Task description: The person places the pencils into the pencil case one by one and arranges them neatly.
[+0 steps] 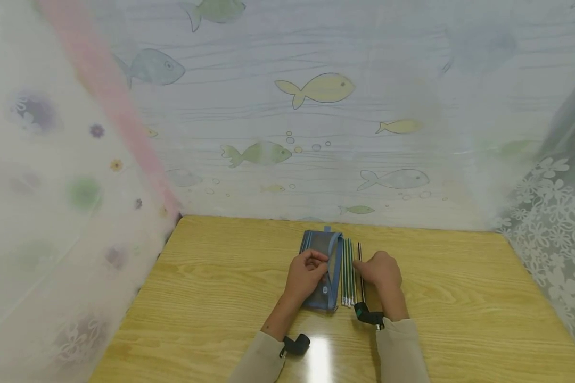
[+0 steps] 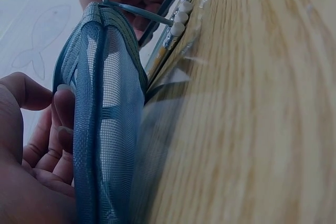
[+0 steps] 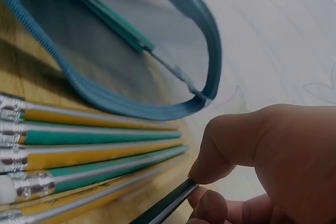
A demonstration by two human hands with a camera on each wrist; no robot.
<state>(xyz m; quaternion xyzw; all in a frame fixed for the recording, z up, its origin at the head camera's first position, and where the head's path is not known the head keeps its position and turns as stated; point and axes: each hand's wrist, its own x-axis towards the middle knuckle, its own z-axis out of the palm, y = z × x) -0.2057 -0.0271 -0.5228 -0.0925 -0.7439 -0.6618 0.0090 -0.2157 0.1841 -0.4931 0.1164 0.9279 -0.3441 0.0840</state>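
A blue mesh pencil case point(image 1: 318, 298) lies on the table with its zipped side gaping. My left hand point(image 1: 306, 274) pinches the case's edge between thumb and fingers, as the left wrist view shows. To the right of the case, my right hand point(image 1: 382, 270) grips a black pencil point(image 3: 167, 204) near one end, thumb on top and fingertips beneath. Between case and right hand lies a row of several green and yellow pencils point(image 3: 105, 160), side by side, their white erasers toward me. Through the opening of the case a green strip point(image 3: 107, 17) shows.
The wood-grain table point(image 1: 211, 276) runs back to a pale curtain point(image 1: 249, 106) printed with fish. Another curtain point(image 1: 52, 213) with flowers hangs along the left, and white lace point(image 1: 565, 223) at the right edge.
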